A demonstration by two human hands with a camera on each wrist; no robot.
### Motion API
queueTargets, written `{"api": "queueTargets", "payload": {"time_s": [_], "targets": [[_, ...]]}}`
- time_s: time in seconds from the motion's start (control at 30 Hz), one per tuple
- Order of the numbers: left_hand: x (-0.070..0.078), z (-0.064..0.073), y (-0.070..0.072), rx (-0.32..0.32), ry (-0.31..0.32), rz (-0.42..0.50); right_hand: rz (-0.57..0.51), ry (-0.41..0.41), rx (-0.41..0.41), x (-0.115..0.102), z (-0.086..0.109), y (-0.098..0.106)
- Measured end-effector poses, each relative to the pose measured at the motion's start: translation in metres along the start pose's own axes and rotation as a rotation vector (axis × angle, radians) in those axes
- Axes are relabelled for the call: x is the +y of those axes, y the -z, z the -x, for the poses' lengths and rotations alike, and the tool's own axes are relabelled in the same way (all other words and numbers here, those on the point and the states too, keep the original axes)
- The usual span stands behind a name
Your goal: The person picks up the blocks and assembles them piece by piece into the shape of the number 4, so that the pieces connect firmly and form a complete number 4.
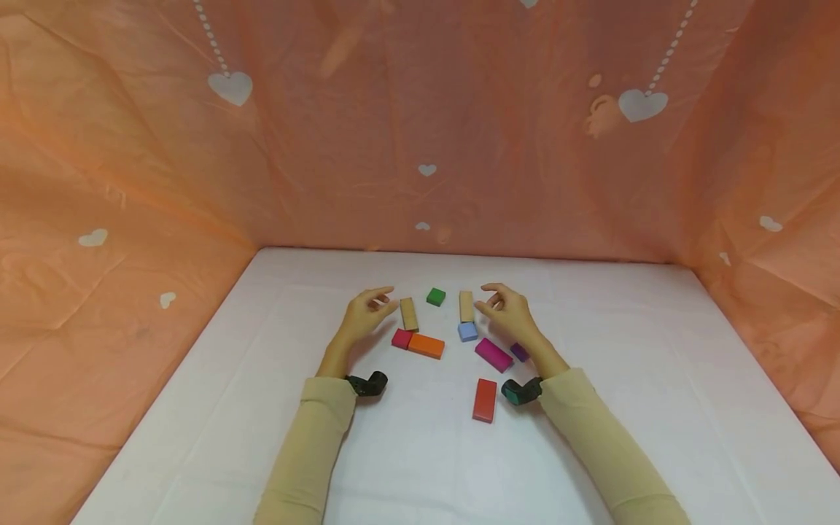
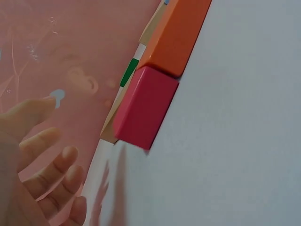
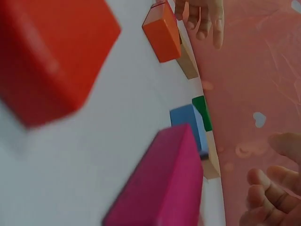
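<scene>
My left hand [image 1: 366, 313] hovers with loosely bent fingers just left of a plain wooden block [image 1: 409, 314]. Below that block a crimson block [image 1: 402, 338] touches the end of an orange block [image 1: 426, 345]. In the left wrist view the fingers [image 2: 61, 165] hold nothing. My right hand [image 1: 508, 310] is beside another plain wooden block [image 1: 466, 306], its fingers bent and holding nothing in the right wrist view. A light blue block [image 1: 467, 332] sits at that block's near end. Between the hands, farther back, lies a green block [image 1: 436, 297].
A magenta block [image 1: 494, 355] and a small purple block [image 1: 519, 352] lie under and beside the right forearm. Nearer stands a red block [image 1: 484, 400]. The white tabletop [image 1: 262, 452] meets an orange cloth [image 1: 341, 182] with hearts at the back and sides.
</scene>
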State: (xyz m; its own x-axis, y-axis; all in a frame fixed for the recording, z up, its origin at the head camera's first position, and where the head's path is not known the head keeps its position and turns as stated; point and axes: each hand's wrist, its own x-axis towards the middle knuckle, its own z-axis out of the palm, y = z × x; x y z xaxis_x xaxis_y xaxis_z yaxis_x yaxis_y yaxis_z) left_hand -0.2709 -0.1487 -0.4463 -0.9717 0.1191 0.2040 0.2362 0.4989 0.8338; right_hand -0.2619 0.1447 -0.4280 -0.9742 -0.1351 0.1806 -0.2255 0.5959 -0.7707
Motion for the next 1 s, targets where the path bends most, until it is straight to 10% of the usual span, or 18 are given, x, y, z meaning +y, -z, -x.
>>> {"api": "queueTargets", "payload": {"time_s": [1.0], "targets": [[-0.002,-0.007,-0.012,-0.163,0.234,0.026,-0.326,-0.231,-0.115,-0.014,-0.033,-0.044]]}}
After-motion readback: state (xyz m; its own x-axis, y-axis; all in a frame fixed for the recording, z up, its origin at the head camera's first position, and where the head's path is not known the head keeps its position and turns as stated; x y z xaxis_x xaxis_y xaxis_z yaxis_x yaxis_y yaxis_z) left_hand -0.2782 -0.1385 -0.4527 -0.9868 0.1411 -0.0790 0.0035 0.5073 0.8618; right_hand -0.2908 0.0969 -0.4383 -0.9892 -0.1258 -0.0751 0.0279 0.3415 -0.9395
